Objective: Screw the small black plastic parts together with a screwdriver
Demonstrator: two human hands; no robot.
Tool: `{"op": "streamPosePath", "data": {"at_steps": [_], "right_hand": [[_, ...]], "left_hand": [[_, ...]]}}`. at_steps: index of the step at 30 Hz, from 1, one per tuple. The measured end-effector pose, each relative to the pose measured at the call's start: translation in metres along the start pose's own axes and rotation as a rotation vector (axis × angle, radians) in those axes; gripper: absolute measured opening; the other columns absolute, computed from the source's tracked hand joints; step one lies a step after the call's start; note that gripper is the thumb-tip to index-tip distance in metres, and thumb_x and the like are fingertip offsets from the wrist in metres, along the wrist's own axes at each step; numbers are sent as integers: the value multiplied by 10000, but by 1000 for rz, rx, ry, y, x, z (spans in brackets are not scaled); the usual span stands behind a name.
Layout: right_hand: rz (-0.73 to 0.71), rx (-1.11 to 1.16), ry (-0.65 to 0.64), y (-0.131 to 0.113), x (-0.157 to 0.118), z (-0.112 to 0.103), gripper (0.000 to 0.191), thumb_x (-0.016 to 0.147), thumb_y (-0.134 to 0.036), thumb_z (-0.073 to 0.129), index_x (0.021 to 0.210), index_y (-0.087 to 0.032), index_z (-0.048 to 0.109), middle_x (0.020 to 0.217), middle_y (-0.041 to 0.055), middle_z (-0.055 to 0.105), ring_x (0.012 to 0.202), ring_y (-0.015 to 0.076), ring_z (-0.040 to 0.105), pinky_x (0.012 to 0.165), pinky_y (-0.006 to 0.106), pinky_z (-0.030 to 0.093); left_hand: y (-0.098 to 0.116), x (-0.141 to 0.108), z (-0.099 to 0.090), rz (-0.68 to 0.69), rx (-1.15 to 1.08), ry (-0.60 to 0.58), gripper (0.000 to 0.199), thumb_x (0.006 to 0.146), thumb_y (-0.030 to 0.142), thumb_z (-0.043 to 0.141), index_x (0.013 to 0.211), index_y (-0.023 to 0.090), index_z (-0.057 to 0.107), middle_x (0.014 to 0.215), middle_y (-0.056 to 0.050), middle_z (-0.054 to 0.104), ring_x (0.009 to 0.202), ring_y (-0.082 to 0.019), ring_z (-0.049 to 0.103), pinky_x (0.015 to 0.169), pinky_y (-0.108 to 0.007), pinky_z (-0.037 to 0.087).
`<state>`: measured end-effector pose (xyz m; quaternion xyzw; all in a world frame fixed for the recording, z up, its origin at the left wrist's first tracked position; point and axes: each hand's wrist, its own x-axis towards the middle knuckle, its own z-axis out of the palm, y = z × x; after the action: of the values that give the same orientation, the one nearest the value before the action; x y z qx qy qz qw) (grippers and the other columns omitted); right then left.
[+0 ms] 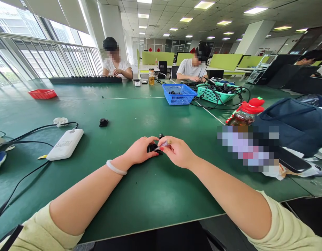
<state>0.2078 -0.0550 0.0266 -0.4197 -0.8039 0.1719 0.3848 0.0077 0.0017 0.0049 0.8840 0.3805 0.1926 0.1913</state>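
Near the middle of the green table (150, 188), my left hand (141, 150) has its thumb and fingers around a small black part (152, 147). My right hand (178, 151) pinches a slim, pale tool (165, 143) between thumb and fingers. The tool's tip points down-left at the black part, and whether it touches cannot be told. Just beyond the fingertips a little black piece (161, 136) shows, partly hidden. Farther left, another small black part (104, 122) lies alone on the table.
A white power bank (66, 144) with cables lies left. Beyond are a red tray (42, 93), a blue basket (179, 94) and a green basket (215, 94) with cables. A red-lidded bottle (246, 111) and a dark bag (291, 122) stand right. Several people sit farther back.
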Motion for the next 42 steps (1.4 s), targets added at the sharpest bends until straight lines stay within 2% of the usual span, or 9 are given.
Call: {"op": "streamPosePath", "data": {"at_steps": [4, 8, 14, 16, 20, 23, 30, 38, 42], "right_hand": [[36, 4, -19, -2, 1, 2, 122, 904, -309, 570, 845, -221, 632, 735, -17, 621, 520, 95, 431, 542, 236, 373], [68, 65, 54, -1, 0, 2, 171, 892, -386, 607, 840, -226, 636, 624, -39, 565, 490, 97, 436, 523, 237, 377], [87, 250, 432, 4, -2, -4, 391, 943, -581, 450, 893, -217, 584, 700, 9, 585, 527, 118, 489, 517, 260, 408], [106, 240, 491, 7, 0, -7, 381, 946, -579, 443, 906, -220, 567, 683, 1, 560, 523, 120, 483, 512, 261, 400], [164, 35, 406, 13, 5, -10, 250, 949, -451, 492, 946, -225, 598, 572, -46, 462, 466, 110, 416, 489, 252, 344], [192, -155, 328, 15, 7, -10, 181, 937, -362, 503, 932, -229, 626, 587, -38, 480, 476, 114, 423, 486, 249, 319], [228, -316, 156, 16, 7, -7, 193, 942, -356, 481, 939, -239, 634, 727, 11, 596, 552, 139, 487, 511, 250, 330], [260, -211, 101, 10, 6, -8, 225, 951, -390, 459, 908, -236, 616, 638, -24, 540, 525, 125, 455, 512, 241, 312], [259, -105, 135, 7, 5, -8, 253, 955, -403, 443, 852, -227, 591, 583, -43, 504, 485, 111, 426, 509, 242, 306]], "left_hand": [[-1, 0, 0, 19, -26, 8, 447, 822, 443, 649, 1217, 245, 586, 1052, -48, 712, 961, -248, 635, 869, -392, 494], [1, 0, -1, 1, -39, 18, 456, 814, 445, 650, 1219, 244, 593, 1077, -55, 712, 993, -255, 637, 901, -410, 495], [4, -1, -4, -17, -11, 92, 437, 845, 407, 619, 1245, 236, 581, 1160, -66, 681, 1069, -257, 624, 990, -423, 475], [4, -2, -3, -22, 24, 149, 395, 884, 401, 568, 1241, 234, 584, 1155, -70, 664, 1079, -252, 615, 990, -407, 478], [5, -2, -3, -137, 191, 253, 411, 949, 358, 436, 1324, 231, 546, 1192, -103, 587, 993, -247, 633, 917, -388, 505], [4, -3, -3, -275, 373, 231, 448, 961, 320, 366, 1370, 234, 529, 1179, -121, 555, 830, -236, 655, 784, -379, 526], [11, -6, -4, -337, 542, 109, 367, 943, 294, 343, 1017, 181, 685, 1141, -113, 568, 745, -217, 655, 656, -348, 496], [19, -7, -1, -289, 666, 100, 229, 845, 182, 429, 922, 158, 644, 1020, -127, 627, 946, -285, 619, 782, -392, 489], [20, -8, 2, -170, 577, 163, 242, 872, 194, 434, 1016, 166, 627, 1082, -126, 655, 1073, -296, 589, 928, -437, 474]]}}
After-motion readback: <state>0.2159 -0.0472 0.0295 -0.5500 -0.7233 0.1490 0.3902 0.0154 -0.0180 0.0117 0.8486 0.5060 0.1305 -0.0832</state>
